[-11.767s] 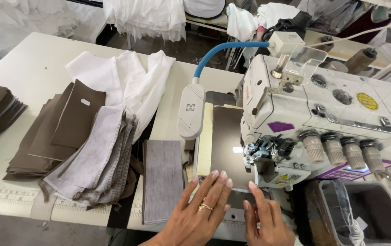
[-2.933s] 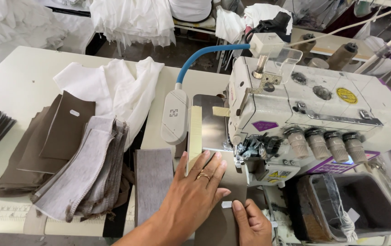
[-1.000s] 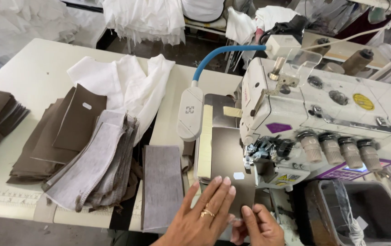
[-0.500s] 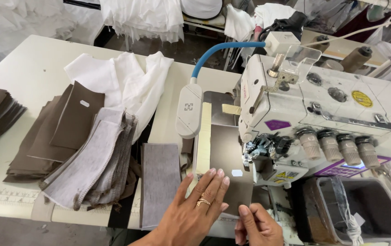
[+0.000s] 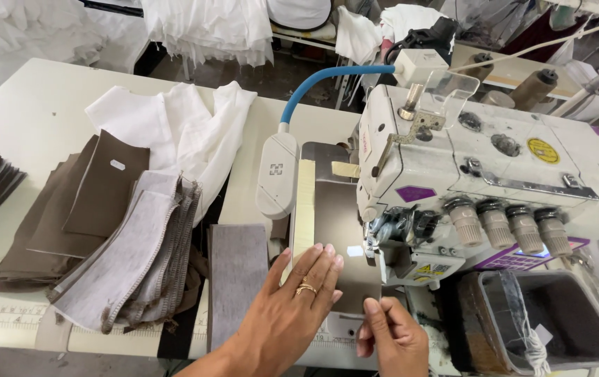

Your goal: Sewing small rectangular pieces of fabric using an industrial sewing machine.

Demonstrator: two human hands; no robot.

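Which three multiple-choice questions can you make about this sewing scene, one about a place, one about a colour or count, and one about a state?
1. Where does the brown fabric piece lie?
A. on the machine bed beside the sewing machine
B. on the white cloth
C. in the dark bin

2. What colour is the lamp's flexible arm?
A. red
B. blue
C. black

3. How is the left hand?
A. clenched in a fist
B. lifted in the air
C. flat, with its fingers spread on the fabric

Answers:
1 A: the piece lies flat next to the presser foot.
2 B: the curved arm is blue.
3 C: the palm presses down, while the right hand pinches the near edge.
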